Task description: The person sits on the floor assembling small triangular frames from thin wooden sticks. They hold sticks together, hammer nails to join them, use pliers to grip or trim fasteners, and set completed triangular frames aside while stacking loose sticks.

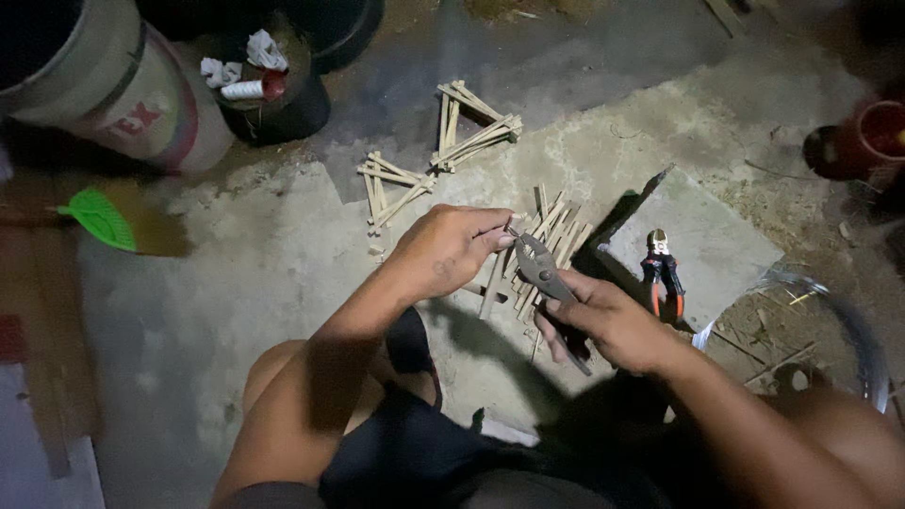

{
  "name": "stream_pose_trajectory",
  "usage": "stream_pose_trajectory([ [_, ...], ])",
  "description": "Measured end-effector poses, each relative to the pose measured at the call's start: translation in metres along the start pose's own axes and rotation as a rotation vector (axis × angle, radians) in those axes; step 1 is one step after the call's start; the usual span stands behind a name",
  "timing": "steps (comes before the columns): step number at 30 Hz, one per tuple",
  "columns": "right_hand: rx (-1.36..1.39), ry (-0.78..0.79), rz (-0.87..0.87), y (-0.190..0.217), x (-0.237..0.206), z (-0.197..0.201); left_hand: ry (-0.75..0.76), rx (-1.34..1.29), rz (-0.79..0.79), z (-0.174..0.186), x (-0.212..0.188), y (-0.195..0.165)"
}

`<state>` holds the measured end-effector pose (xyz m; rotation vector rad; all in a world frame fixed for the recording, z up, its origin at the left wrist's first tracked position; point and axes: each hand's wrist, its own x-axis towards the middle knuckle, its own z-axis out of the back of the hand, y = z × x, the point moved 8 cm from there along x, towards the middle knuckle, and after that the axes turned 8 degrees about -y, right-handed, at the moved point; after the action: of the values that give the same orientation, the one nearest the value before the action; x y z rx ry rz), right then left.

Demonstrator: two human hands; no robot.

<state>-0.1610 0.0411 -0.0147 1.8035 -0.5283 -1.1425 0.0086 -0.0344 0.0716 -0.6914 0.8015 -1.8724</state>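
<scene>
The right hand gripped the pliers by their handles — stiff, heavy steel; the left hand pinched something tiny at their nose — light, probably easily dropped.

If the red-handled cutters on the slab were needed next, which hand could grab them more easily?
Probably the right hand: it is on the slab's side, close to the red-handled cutters. But it grips the pliers, which it would have to put down. The left hand pinches something small at the pliers' tip, farther away.
</scene>
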Motion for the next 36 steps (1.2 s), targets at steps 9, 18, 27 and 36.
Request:
stream_pose_trajectory([
  [9,0.165,-0.042,-0.114,-0.002,-0.005,-0.01,-0.114,0.179,-0.226,0.002,-0.004,-0.021],
  [18,-0.131,-0.259,-0.204,-0.018,0.001,0.001,-0.112,0.27,-0.246,-0.002,-0.006,-0.019],
  [27,-1.291,-0.605,0.38,0.027,0.001,0.02,-0.001,0.466,-0.17,-0.021,0.001,-0.005],
  [36,-1.542,-0.716,0.536,0.044,-0.001,0.01,0.079,0.509,0.04,-0.032,0.005,0.014],
])
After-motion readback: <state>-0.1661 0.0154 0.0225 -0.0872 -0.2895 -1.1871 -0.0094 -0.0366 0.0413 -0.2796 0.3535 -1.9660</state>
